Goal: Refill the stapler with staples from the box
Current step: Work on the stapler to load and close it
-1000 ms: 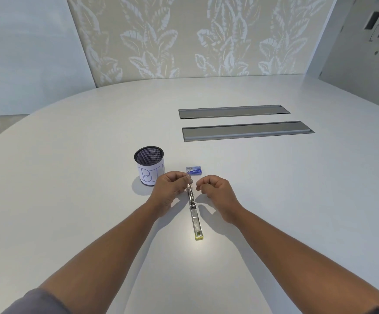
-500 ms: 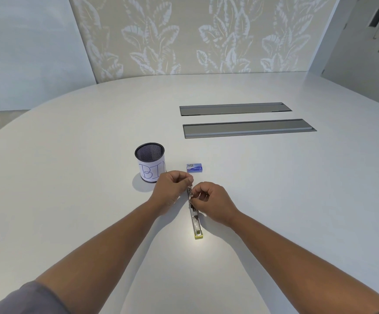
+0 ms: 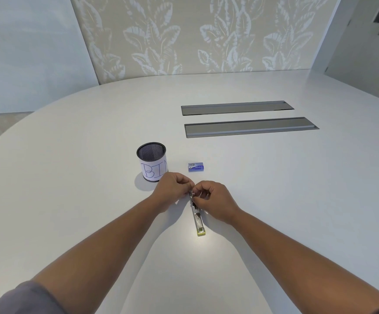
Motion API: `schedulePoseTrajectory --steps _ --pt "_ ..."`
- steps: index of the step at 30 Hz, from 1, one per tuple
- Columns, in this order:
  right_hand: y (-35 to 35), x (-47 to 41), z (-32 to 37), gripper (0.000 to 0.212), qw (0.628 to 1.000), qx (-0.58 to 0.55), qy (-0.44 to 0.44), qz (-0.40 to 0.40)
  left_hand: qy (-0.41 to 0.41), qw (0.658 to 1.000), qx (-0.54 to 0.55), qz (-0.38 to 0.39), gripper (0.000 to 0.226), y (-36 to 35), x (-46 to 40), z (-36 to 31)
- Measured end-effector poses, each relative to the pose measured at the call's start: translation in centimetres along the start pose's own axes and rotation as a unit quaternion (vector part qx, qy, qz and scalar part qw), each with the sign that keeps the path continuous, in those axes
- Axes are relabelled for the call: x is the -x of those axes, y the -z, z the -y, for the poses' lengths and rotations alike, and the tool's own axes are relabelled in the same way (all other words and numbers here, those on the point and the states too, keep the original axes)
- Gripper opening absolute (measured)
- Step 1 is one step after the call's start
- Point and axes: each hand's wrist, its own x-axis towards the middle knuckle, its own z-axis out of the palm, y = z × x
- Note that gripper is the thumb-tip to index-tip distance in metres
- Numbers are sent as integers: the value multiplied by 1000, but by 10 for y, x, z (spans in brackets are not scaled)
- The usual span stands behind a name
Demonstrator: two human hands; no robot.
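A metal stapler (image 3: 198, 218) lies opened flat on the white table (image 3: 70, 177), its yellow-tipped end toward me. My left hand (image 3: 172, 189) grips the stapler's far end with curled fingers. My right hand (image 3: 211, 200) pinches at the same far end from the right side; what lies between its fingertips is too small to tell. The small blue staple box (image 3: 196, 167) sits just beyond both hands, apart from them.
A black mesh cup (image 3: 152, 162) with a paper label reading "BIN" stands left of the box, just behind my left hand. Two long grey cable hatches (image 3: 249, 126) are set in the table farther back right.
My right hand has moved left from beside the stapler onto its far end, meeting my left hand. The left hand has stayed in place.
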Motion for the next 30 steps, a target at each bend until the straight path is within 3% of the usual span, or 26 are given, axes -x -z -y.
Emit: schedulePoseTrajectory --steps 12,20,30 --pt "0 1 1 19 1000 -1 -7 0 5 999 -45 -6 11 0 5 -3" --pt "1 1 3 16 1000 -8 -11 6 65 997 -45 22 56 6 5 -12" --pt "0 0 0 16 1000 -6 -14 6 87 995 -42 -2 31 3 -4 -17"
